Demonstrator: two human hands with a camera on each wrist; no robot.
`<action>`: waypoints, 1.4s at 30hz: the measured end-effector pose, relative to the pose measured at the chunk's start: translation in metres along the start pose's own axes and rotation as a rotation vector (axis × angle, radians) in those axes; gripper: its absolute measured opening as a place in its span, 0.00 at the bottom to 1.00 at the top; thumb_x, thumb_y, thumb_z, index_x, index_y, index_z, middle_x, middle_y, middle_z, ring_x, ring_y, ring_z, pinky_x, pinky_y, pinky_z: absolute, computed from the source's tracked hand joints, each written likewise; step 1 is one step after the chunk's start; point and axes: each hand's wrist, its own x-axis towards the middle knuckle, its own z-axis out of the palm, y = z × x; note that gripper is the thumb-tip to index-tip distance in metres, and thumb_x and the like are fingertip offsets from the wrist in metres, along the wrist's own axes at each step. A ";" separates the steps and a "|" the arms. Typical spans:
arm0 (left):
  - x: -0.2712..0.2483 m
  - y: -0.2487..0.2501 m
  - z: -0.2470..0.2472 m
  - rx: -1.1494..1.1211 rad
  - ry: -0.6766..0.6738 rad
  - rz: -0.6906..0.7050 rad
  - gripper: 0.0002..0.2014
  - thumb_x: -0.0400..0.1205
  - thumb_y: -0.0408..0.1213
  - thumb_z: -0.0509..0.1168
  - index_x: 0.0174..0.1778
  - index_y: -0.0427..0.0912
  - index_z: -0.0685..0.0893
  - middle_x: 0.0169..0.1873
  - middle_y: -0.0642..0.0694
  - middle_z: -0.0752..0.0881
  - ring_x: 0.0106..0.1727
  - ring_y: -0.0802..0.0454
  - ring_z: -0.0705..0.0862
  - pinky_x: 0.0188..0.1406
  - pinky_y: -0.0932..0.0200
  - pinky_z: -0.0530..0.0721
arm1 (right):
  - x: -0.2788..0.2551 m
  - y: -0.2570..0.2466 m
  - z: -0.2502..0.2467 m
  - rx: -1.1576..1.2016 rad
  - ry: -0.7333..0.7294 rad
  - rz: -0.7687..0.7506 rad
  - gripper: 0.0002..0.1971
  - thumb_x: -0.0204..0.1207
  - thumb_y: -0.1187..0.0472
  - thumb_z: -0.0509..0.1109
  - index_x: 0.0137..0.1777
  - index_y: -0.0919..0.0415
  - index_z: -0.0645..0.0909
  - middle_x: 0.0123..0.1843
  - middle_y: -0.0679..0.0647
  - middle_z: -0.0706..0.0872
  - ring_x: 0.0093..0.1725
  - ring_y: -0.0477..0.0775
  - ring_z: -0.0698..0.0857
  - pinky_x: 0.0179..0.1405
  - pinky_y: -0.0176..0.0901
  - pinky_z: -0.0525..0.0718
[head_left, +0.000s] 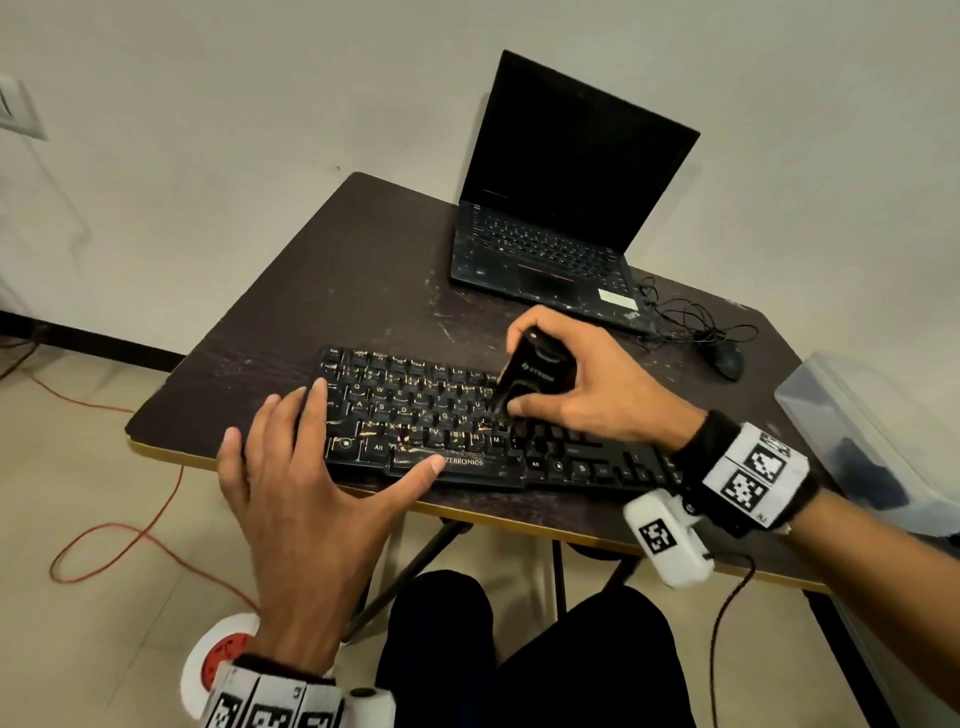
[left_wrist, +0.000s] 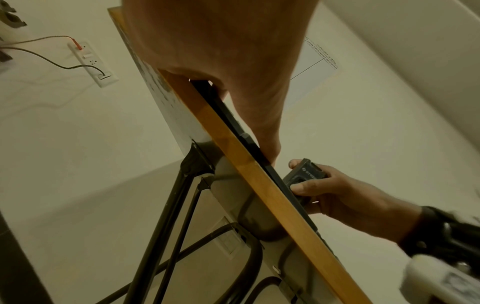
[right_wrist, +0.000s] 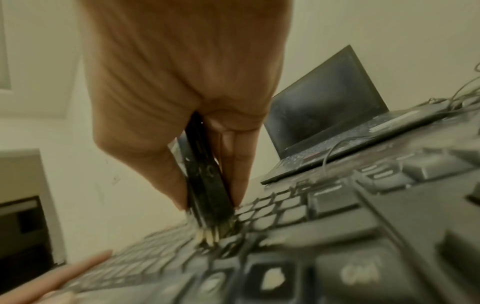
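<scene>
A black Zebronics keyboard (head_left: 431, 415) lies near the front edge of a dark table (head_left: 363, 280). My right hand (head_left: 582, 379) grips a small black brush (head_left: 530, 374), its bristle end down on the keys around the middle of the board. The right wrist view shows the black brush (right_wrist: 207, 185) pinched between thumb and fingers, pale bristles touching the keyboard (right_wrist: 324, 236). My left hand (head_left: 311, 467) lies flat with fingers spread on the keyboard's left end, thumb along its front edge. From below, the left wrist view catches the brush (left_wrist: 303, 176) in the right hand (left_wrist: 337, 195).
An open black laptop (head_left: 561, 208) with a dark screen stands at the back of the table. A black mouse (head_left: 727, 361) with a tangled cable lies to its right. A clear plastic bin (head_left: 872, 436) sits off the right edge. An orange cable (head_left: 119, 530) runs on the floor.
</scene>
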 end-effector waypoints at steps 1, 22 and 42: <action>0.000 0.000 0.000 0.007 -0.001 0.003 0.60 0.65 0.84 0.63 0.84 0.41 0.73 0.80 0.41 0.76 0.88 0.43 0.65 0.90 0.41 0.47 | 0.005 0.003 -0.003 -0.020 0.050 0.038 0.24 0.73 0.65 0.87 0.60 0.48 0.78 0.54 0.51 0.90 0.50 0.55 0.94 0.45 0.60 0.95; -0.001 0.000 -0.001 0.009 -0.010 0.009 0.60 0.66 0.84 0.61 0.85 0.41 0.72 0.80 0.40 0.76 0.88 0.44 0.65 0.90 0.41 0.47 | 0.022 0.008 -0.017 0.068 -0.095 0.002 0.24 0.72 0.70 0.87 0.61 0.54 0.79 0.60 0.60 0.90 0.58 0.60 0.94 0.53 0.69 0.95; -0.001 0.000 0.001 0.014 -0.014 0.001 0.61 0.65 0.86 0.59 0.84 0.41 0.73 0.80 0.40 0.76 0.88 0.43 0.65 0.90 0.40 0.49 | 0.023 0.018 -0.014 0.026 0.026 0.080 0.25 0.72 0.68 0.87 0.60 0.50 0.79 0.57 0.54 0.89 0.54 0.55 0.93 0.50 0.59 0.96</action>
